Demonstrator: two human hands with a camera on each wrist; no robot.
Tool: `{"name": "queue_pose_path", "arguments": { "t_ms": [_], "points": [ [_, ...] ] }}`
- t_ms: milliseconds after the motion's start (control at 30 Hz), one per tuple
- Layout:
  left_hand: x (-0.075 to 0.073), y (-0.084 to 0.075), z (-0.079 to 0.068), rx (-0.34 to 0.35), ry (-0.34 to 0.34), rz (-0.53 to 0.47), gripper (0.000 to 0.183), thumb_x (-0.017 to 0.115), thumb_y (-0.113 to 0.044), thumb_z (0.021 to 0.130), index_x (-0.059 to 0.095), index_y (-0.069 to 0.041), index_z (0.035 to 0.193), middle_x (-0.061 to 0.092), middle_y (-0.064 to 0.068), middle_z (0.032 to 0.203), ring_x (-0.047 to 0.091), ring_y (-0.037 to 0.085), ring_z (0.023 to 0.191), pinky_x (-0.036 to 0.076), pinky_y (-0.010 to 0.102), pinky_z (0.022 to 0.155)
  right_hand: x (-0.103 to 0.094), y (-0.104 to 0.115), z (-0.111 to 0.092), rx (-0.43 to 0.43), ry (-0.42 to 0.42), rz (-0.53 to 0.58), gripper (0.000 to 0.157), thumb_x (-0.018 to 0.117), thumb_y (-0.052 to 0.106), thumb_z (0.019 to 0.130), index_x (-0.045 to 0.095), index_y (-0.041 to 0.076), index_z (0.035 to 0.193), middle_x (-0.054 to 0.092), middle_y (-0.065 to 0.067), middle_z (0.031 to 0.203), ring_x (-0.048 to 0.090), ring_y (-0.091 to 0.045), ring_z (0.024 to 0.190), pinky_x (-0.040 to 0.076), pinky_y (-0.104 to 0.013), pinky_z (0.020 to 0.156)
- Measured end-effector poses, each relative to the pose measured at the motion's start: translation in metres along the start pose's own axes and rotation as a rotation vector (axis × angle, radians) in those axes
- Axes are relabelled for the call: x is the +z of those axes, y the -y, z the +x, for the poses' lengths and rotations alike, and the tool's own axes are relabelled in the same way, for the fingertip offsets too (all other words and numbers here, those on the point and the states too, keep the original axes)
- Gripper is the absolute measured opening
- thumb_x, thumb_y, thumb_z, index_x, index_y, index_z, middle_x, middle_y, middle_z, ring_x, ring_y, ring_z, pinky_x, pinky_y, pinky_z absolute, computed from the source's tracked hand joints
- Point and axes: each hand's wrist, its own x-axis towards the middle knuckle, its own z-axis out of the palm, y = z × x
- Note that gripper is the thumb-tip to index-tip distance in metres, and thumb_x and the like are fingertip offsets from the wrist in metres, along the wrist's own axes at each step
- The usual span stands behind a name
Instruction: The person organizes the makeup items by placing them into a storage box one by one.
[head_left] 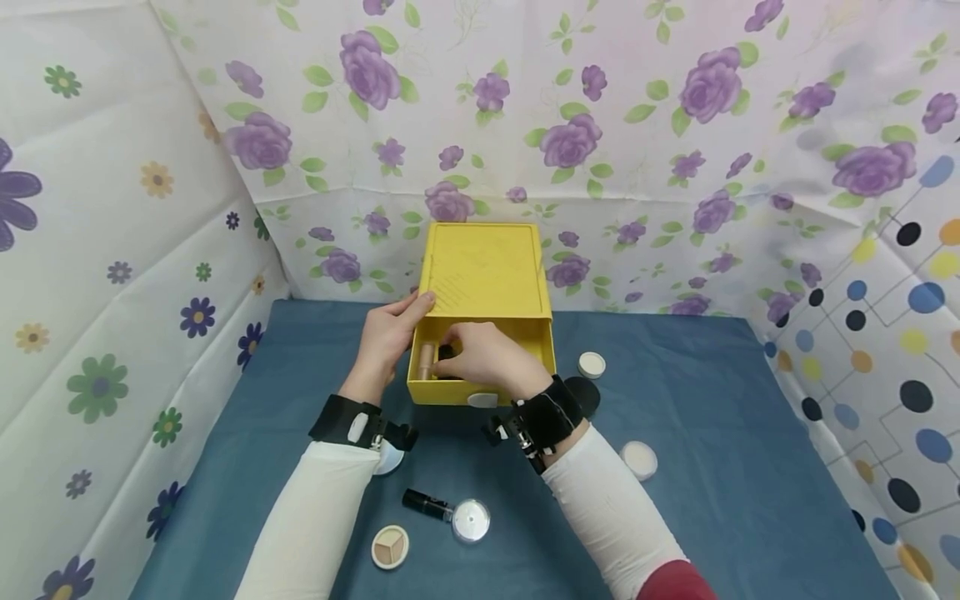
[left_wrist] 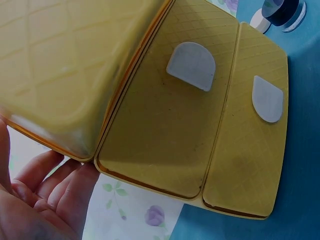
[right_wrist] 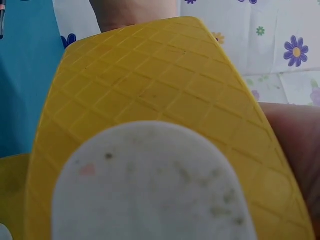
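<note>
A yellow drawer box (head_left: 487,267) stands against the back cloth, and its top drawer (head_left: 536,337) is pulled out toward me. My left hand (head_left: 386,337) grips the box's left side, thumb at the top edge; its fingers (left_wrist: 70,182) bend against the side in the left wrist view. Inside the drawer, my right hand (head_left: 487,354) pinches a small black item (head_left: 446,352), mostly hidden by the fingers. Just left of it a beige tube (head_left: 426,361) stands along the drawer wall. The drawer's white handle (right_wrist: 150,185) fills the lower right wrist view.
On the blue cloth lie a black tube (head_left: 426,503), a clear-lidded round jar (head_left: 471,521) and a three-shade palette (head_left: 390,547). Right of the box are a small white round pot (head_left: 592,365), a black disc (head_left: 582,396) and a white round container (head_left: 639,460). Lower drawers (left_wrist: 155,120) are closed.
</note>
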Motion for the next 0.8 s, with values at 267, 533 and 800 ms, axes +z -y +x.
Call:
{"name": "queue_pose_path", "arguments": {
  "t_ms": [267, 533, 800],
  "points": [
    [-0.0003, -0.0002, 0.0002, -0.009, -0.007, 0.006, 0.082, 0.069, -0.073, 0.074, 0.055, -0.027, 0.14, 0.053, 0.005, 0.144, 0.058, 0.021, 0.117, 0.052, 0.045, 0.096, 0.0017, -0.0024, 0.0003, -0.01, 0.007, 0.011, 0.038, 0.073, 0.035, 0.09, 0.067, 0.016, 0.122, 0.067, 0.002, 0.11, 0.06, -0.015, 0.086, 0.054, -0.034, 0.078],
    [0.0017, -0.0016, 0.0007, -0.011, -0.008, 0.007, 0.083, 0.07, -0.074, 0.073, 0.055, -0.027, 0.14, 0.052, 0.005, 0.145, 0.058, 0.022, 0.117, 0.052, 0.045, 0.096, 0.0004, -0.0039, -0.0019, 0.022, -0.01, -0.006, 0.041, 0.07, 0.039, 0.092, 0.066, 0.016, 0.126, 0.067, 0.002, 0.11, 0.06, -0.014, 0.084, 0.054, -0.033, 0.077],
    [0.0016, -0.0031, -0.0019, -0.01, -0.011, 0.012, 0.081, 0.07, -0.072, 0.075, 0.055, -0.026, 0.14, 0.049, 0.005, 0.147, 0.056, 0.023, 0.12, 0.051, 0.047, 0.098, -0.0013, -0.0055, -0.0062, 0.012, -0.05, 0.034, 0.042, 0.069, 0.037, 0.094, 0.065, 0.013, 0.127, 0.068, -0.002, 0.113, 0.063, -0.011, 0.079, 0.056, -0.031, 0.073]
  ]
}}
